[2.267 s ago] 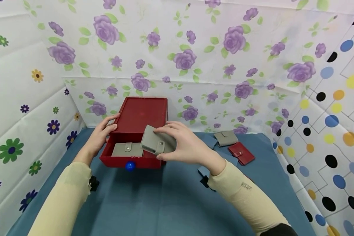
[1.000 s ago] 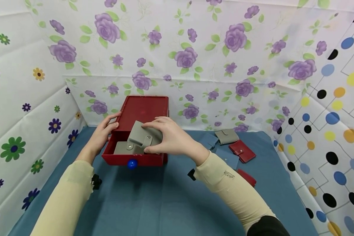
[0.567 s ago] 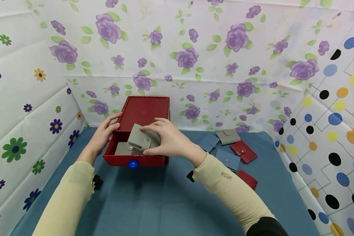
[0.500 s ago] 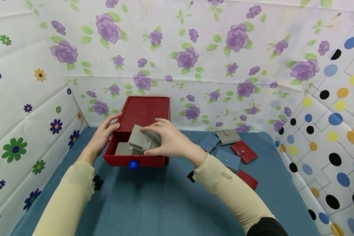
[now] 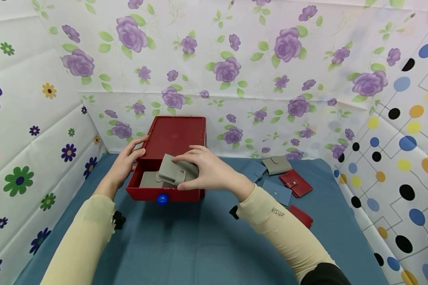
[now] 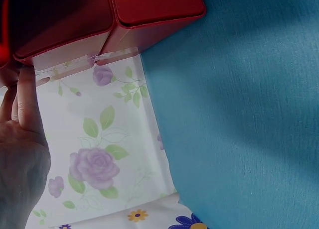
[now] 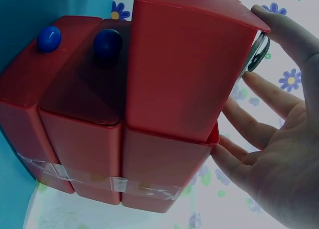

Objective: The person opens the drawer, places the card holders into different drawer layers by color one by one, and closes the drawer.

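Note:
My right hand (image 5: 212, 170) pinches a grey snap-strap wallet (image 5: 172, 168) between thumb and fingers, tilted inside the open top drawer (image 5: 185, 195) of a red drawer unit (image 5: 176, 136). Beneath and left of it, a second grey wallet (image 5: 149, 179) lies in the drawer, partly covered. My left hand (image 5: 123, 164) rests against the unit's left side, its fingers at the upper edge. In the left wrist view, straight fingers (image 6: 29, 97) touch the red casing. The right wrist view shows the pulled-out drawer (image 7: 192, 64) from its side, with only a sliver of the held wallet (image 7: 255, 55) visible.
To the right lie a grey wallet (image 5: 276, 165), a red wallet (image 5: 296, 183), blue wallets (image 5: 277, 191) and another red one (image 5: 300, 215), near my right sleeve. A blue knob (image 5: 162, 199) sticks out from the drawer front. Patterned cloth walls (image 5: 235, 99) stand around the blue tabletop (image 5: 199, 245).
Over the earlier frames my right hand brought the grey wallet left over the drawer. Since half a second ago it has shifted slightly right and lower. The left hand stays on the unit.

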`<move>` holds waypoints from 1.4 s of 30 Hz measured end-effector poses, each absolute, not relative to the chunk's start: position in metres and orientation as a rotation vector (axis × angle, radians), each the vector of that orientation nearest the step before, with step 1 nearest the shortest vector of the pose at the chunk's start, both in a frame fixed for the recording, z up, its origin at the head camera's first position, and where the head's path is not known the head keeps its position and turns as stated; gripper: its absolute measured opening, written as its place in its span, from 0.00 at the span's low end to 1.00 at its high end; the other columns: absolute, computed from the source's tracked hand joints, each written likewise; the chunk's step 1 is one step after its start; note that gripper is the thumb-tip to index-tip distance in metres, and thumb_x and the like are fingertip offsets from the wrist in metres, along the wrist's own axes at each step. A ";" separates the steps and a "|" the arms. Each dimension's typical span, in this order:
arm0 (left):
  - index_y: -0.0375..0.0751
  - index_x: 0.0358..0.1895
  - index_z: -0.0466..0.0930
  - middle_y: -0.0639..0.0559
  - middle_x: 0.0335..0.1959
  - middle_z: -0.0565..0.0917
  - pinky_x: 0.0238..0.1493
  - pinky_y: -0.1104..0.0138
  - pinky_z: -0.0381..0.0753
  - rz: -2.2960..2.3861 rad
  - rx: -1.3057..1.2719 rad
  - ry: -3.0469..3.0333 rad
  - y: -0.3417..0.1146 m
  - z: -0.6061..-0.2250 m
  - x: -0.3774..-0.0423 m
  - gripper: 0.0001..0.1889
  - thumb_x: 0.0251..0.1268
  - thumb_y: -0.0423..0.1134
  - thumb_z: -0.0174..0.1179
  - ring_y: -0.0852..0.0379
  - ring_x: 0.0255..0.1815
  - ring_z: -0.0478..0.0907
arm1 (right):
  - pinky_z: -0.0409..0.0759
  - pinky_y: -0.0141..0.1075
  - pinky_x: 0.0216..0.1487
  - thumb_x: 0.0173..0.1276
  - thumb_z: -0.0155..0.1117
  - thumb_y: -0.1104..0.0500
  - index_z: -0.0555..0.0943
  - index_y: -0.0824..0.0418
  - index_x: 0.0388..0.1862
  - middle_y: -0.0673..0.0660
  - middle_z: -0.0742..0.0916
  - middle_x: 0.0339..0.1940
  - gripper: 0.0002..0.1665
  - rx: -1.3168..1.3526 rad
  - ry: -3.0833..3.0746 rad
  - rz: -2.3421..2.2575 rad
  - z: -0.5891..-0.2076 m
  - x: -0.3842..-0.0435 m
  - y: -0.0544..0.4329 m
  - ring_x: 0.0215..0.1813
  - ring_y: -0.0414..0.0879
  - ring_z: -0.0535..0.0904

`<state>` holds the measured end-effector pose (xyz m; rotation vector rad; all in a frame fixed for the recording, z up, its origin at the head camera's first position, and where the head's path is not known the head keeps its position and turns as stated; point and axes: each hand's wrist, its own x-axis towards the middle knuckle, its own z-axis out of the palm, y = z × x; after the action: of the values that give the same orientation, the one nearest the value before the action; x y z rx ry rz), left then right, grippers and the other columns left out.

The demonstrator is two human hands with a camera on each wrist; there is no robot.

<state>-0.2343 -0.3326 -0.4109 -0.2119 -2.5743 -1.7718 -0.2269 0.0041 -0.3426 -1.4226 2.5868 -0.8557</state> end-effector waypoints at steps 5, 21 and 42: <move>0.67 0.87 0.56 0.39 0.82 0.66 0.54 0.53 0.82 -1.766 -0.215 -2.577 -0.332 -0.412 -0.235 0.32 0.86 0.59 0.48 0.48 0.63 0.79 | 0.62 0.55 0.80 0.65 0.80 0.38 0.78 0.47 0.78 0.49 0.81 0.72 0.44 -1.428 2.566 -0.864 -0.343 -0.228 0.006 0.83 0.57 0.59; 0.66 0.88 0.56 0.38 0.82 0.65 0.51 0.57 0.83 -1.769 -0.203 -2.568 -0.332 -0.409 -0.234 0.32 0.87 0.57 0.48 0.51 0.61 0.79 | 0.57 0.55 0.83 0.68 0.79 0.40 0.81 0.53 0.75 0.52 0.80 0.73 0.40 -1.501 2.500 -0.924 -0.344 -0.231 0.011 0.85 0.58 0.55; 0.66 0.88 0.56 0.39 0.82 0.65 0.50 0.59 0.85 -1.780 -0.191 -2.567 -0.330 -0.410 -0.234 0.32 0.86 0.59 0.49 0.54 0.59 0.80 | 0.57 0.53 0.83 0.71 0.77 0.43 0.81 0.54 0.74 0.54 0.80 0.72 0.36 -1.520 2.510 -0.991 -0.345 -0.231 0.013 0.86 0.58 0.55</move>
<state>-0.2336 -0.3302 -0.4101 -0.1909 -2.5671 -1.7803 -0.2310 0.0133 -0.3454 -1.5197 2.5096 -0.9910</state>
